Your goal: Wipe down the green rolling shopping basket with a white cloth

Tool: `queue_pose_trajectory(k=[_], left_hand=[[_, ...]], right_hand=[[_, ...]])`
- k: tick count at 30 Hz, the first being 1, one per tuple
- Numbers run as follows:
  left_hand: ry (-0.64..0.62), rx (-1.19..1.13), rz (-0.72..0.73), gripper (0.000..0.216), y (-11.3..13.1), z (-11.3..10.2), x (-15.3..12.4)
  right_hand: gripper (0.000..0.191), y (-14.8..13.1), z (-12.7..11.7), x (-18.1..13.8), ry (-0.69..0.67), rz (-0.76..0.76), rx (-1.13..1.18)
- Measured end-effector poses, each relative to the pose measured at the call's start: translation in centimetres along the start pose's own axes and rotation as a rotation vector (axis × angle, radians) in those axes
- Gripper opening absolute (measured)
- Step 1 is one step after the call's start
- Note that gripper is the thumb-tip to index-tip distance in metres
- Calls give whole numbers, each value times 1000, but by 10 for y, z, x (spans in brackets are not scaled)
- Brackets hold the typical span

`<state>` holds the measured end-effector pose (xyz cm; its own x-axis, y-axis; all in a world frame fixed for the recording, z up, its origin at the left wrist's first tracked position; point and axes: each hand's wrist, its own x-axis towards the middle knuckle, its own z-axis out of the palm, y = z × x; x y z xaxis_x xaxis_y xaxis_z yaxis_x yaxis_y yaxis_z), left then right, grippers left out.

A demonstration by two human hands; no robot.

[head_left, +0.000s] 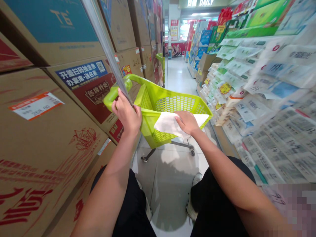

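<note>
A lime-green plastic shopping cart (172,102) stands on the tiled floor in front of me. My left hand (127,113) is closed around a grey metal bar (106,42) that rises up and to the left, right beside the cart's handle (116,90). My right hand (187,122) presses a white cloth (168,124) against the cart's near rim, fingers curled over the cloth. My knees, in black trousers, show at the bottom.
Stacked brown cardboard boxes (49,131) wall the left side. Shelves of packaged tissue goods (266,98) line the right. The aisle floor (180,77) runs ahead to more displays. The cart's wheels (192,152) rest on white tiles.
</note>
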<state>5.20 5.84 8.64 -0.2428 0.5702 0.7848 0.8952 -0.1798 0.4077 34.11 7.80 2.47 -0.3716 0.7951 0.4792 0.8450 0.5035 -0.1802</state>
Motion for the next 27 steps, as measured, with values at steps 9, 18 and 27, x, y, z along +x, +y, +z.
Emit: queue_pose_trajectory(k=[9, 18, 27], left_hand=[[28, 27, 14, 88, 5, -1, -2], [-15, -11, 0, 85, -3, -9, 1], [37, 48, -37, 86, 12, -6, -4]], right_hand=[[58, 30, 2, -8, 85, 239, -138], [58, 13, -1, -5, 23, 117, -108], [66, 33, -2, -14, 14, 54, -81]])
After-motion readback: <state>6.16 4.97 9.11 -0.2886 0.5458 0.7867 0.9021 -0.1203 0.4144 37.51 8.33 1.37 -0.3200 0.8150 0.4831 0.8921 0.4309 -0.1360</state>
